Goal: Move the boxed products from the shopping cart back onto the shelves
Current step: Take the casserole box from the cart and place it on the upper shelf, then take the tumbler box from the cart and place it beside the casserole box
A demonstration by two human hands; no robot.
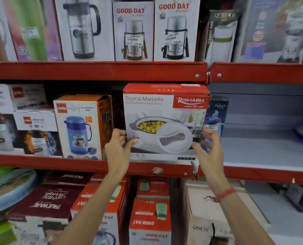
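Two bare forearms are raised from below toward the casserole box [165, 124], which is gripped at its lower corners: the left hand [119, 145] is closed on its left edge, the right hand [209, 149] on its right. "Sigma Marbella", "Insulated Casserole" and "Rishabh" are printed on its white front under a red top band, above a pictured white casserole. It is held at the front edge of the middle red shelf [67, 163]. Just left of it an orange "Cello" flask box [81, 126] is seen; above it, two "Good Day" boxes [154, 30]; behind its right edge, a blue bottle box [216, 115] is partly hidden.
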